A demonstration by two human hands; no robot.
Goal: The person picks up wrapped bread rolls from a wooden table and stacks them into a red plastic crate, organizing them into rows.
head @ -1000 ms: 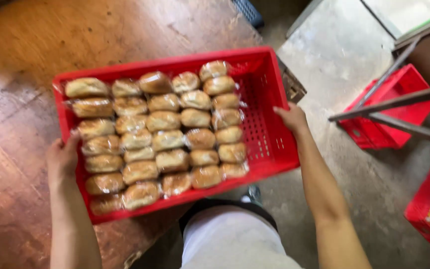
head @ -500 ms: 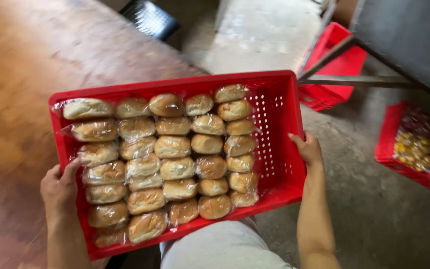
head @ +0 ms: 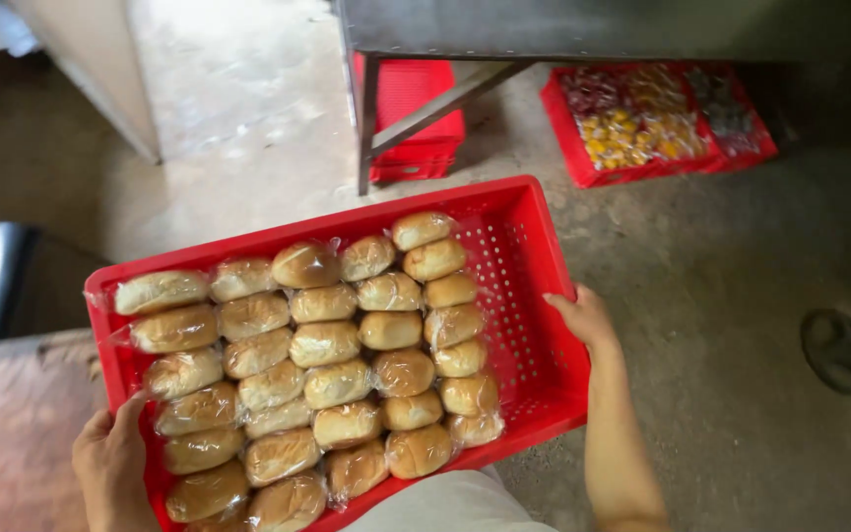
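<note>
I carry a red plastic crate [head: 529,296] with a perforated floor, held in front of my body. Several rows of bread rolls in clear wrap [head: 322,360] fill its left and middle part; the right strip is bare. My left hand [head: 110,463] grips the crate's near left rim. My right hand [head: 583,320] grips its right wall, fingers over the edge. The crate hangs tilted above the concrete floor.
A metal table frame [head: 376,118] stands ahead, with an empty red crate [head: 416,118] under it. Another red crate of coloured packets [head: 652,118] sits on the floor to the right. A brown tabletop [head: 12,433] lies at my left, a dark round wheel-like object [head: 839,350] at right.
The view has swung right, away from the brown tabletop and toward the metal frame and floor crates. The crate of rolls has travelled with me; both hands keep their hold.
</note>
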